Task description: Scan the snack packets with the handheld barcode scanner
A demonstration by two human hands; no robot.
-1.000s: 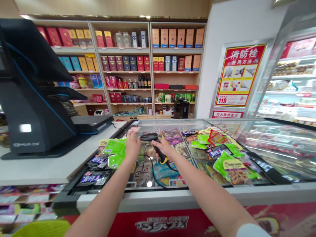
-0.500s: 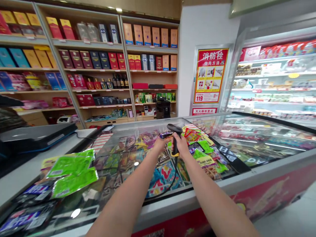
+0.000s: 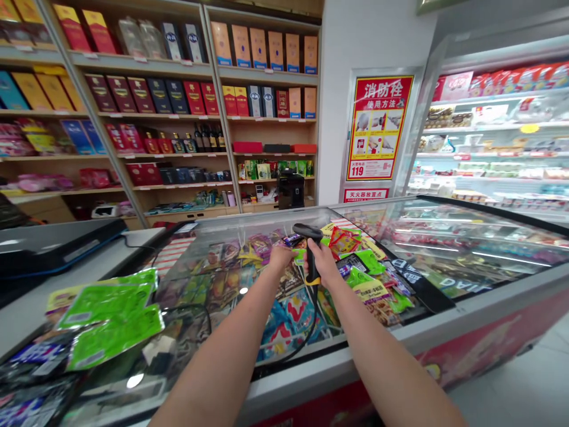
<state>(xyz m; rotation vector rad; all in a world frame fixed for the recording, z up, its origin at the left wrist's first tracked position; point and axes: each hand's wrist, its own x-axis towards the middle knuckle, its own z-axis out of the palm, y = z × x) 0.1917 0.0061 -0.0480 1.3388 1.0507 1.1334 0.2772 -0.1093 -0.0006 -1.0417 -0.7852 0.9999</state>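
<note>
Scanner point(image 3: 313, 261) in the right hand point(image 3: 323, 264), above the middle of a glass-topped freezer point(image 3: 306, 370), its dark head at the top and yellow trim at the foot of its grip. The right hand is wrapped around the grip, fingers curled in. A black cable point(image 3: 315, 317) drops from the grip and bends left across the glass towards the near rim.

The left hand point(image 3: 281, 257) is just left of the scanner, its fingers by a small green packet point(image 3: 299, 256); whether they pinch it or only touch it cannot be told. Beyond that packet lies a small dark packet point(image 3: 292, 239).

To the right of the scanner, a pile of snack packs point(image 3: 376, 290) in green, black, red and yellow lies on the glass, beside a black strip point(image 3: 413, 276) with pale lettering. Near left are larger green packs point(image 3: 115, 311), with dark packs point(image 3: 40, 362) at their near side. Left of the freezer, a counter point(image 3: 144, 242) bears a flat black device point(image 3: 66, 246).

On the far side, shelves point(image 3: 284, 72) hold boxes and bottles; a red and yellow poster point(image 3: 380, 127) hangs on the wall right of them, and a lit fridge point(image 3: 493, 127) stands at far right.
</note>
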